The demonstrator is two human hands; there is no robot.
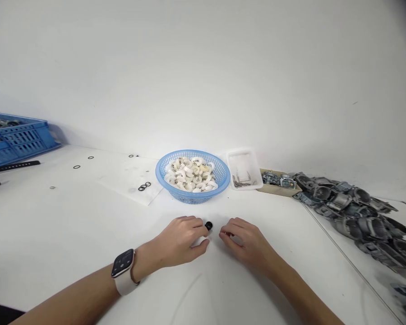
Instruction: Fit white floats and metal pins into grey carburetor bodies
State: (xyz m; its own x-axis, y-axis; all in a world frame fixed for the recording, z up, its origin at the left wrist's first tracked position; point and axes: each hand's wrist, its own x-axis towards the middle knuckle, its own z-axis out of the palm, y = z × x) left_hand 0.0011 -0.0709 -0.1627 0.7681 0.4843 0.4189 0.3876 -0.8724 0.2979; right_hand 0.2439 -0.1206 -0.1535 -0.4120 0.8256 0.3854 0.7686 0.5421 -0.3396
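A small black round part (pixel 209 225) with a dark hollow face shows at the curled fingertips of my left hand (pixel 186 239). Those fingers are bent together around its near side, while the thumb stands a little apart below. Just to the right, my right hand (pixel 245 241) has its thumb and fingers drawn together in a pinch; whatever lies between the tips is too small or hidden to make out. Beyond both hands stands a blue mesh basket (pixel 192 197) heaped with white curved plastic pieces (pixel 189 174) that carry small metal bits.
A clear tray (pixel 245 158) holds thin metal pins, beside a cardboard box (pixel 274 188) of metal parts. Grey metal castings (pixel 355 212) pile up at right. Black rings (pixel 144 186) lie on a white sheet (pixel 122 180). A blue crate (pixel 23 140) and black strap (pixel 13 167) are left.
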